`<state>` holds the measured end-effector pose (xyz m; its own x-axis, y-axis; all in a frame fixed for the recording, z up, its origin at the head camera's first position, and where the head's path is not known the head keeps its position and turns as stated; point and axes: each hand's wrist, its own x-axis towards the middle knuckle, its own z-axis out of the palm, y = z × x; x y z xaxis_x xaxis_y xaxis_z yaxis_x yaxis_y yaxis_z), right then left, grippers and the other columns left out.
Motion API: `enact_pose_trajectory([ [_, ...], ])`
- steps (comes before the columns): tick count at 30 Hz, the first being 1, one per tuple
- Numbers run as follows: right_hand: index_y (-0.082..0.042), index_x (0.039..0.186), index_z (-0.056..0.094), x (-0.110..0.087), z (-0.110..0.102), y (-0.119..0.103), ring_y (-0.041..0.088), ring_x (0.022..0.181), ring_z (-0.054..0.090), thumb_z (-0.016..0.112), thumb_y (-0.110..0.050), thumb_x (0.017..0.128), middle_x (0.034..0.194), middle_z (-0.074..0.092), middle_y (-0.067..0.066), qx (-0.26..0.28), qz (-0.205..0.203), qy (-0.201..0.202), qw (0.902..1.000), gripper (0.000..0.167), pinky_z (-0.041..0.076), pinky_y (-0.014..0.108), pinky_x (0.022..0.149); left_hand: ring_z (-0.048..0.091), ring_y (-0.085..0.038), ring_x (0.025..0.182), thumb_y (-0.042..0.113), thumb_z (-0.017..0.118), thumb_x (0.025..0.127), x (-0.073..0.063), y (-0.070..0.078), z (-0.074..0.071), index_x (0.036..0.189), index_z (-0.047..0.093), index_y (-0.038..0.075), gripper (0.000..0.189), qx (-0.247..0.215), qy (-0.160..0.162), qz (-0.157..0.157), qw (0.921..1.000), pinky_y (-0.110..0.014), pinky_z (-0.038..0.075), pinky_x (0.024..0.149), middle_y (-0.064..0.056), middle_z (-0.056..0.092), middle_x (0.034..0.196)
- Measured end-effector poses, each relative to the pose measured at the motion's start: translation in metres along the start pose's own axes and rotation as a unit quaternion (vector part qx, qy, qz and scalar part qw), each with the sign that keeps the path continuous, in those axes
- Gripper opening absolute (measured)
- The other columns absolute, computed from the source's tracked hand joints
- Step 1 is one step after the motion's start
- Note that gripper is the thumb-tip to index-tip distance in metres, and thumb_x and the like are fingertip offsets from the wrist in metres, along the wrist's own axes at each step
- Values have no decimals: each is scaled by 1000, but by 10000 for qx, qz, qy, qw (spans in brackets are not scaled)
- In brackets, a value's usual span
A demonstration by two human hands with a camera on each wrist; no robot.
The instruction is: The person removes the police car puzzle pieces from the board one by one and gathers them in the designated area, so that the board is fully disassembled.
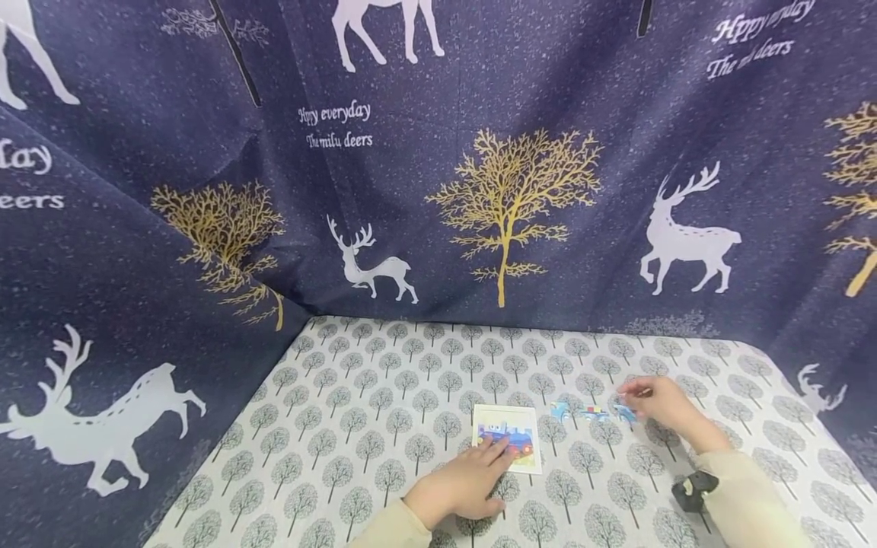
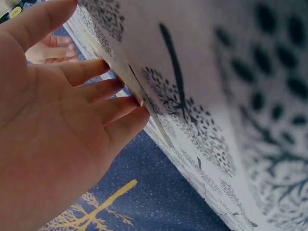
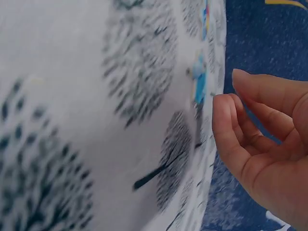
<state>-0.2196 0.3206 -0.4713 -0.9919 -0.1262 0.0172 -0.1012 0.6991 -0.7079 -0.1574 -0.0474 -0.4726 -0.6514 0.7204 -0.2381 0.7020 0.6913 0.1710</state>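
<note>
A flat square puzzle board (image 1: 485,411) with a white border and a picture of a blue train with eyes lies on the table. My left hand (image 1: 466,479) rests on its lower part, and its fingertips (image 2: 140,111) touch the board's surface. To the right of the board, three light-blue puzzle pieces lie in a row: a left one (image 1: 560,412), a middle one (image 1: 594,413) with red and yellow on it, and a right one (image 1: 624,413). My right hand (image 1: 663,405) hovers beside the right piece, its fingers loosely bent with nothing between thumb and fingertips (image 3: 224,103).
A white cloth (image 1: 370,457) printed with grey trees covers the table. Behind it and on the left hangs a dark blue curtain (image 1: 411,190) with deer and golden trees. A black strapped device (image 1: 693,491) sits on the right wrist.
</note>
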Motion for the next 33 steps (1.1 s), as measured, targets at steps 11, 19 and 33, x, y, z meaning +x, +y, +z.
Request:
enact_pose_trajectory([
  [11, 4, 101, 69, 21, 22, -40, 25, 80, 65, 65, -4, 89, 96, 68, 18, 36, -889, 6, 9960, 16, 53, 27, 61, 21, -26, 145, 44, 59, 92, 1, 0, 0, 153, 26, 15, 76, 229, 122, -11, 9997, -38, 29, 114, -4, 19, 160],
  [19, 3, 104, 68, 33, 47, -63, 21, 72, 61, 63, -4, 90, 96, 68, 16, 301, -1040, -269, 9938, 17, 51, 26, 54, 20, -27, 145, 45, 59, 91, -1, 2, 3, 151, 30, 14, 73, 219, 146, -37, 9996, -41, 31, 113, -6, 18, 160],
  [33, 2, 103, 69, 48, 81, -89, 21, 84, 64, 65, -5, 89, 98, 69, 14, 381, -1905, -774, 9779, 17, 54, 27, 72, 23, -23, 144, 51, 55, 92, -1, 8, 3, 151, 31, 13, 75, 567, 157, 138, 9982, -35, 29, 114, -4, 24, 158],
])
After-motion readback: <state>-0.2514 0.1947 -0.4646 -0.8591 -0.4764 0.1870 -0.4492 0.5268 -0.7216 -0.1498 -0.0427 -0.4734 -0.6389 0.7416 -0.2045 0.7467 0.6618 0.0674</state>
